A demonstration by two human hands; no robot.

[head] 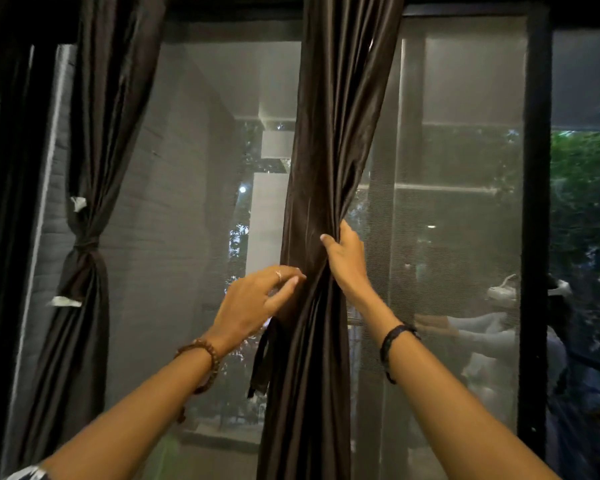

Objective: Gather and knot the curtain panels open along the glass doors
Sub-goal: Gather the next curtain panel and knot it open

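Note:
A dark brown satin curtain panel (329, 133) hangs bunched in the middle of the glass doors. My right hand (343, 258) grips its gathered right side at about mid height. My left hand (260, 299) touches the left side of the bunch just below, fingers pinched at the fabric. A narrow dark tie strip (261, 362) dangles under my left hand. To the left, a second dark panel (84, 237) hangs knotted at its middle.
Mesh-screened glass (458, 202) fills the doorway behind the curtains. A black door frame post (536, 220) stands to the right, with green foliage (586, 188) beyond it. A grey wall (174, 202) runs outside on the left.

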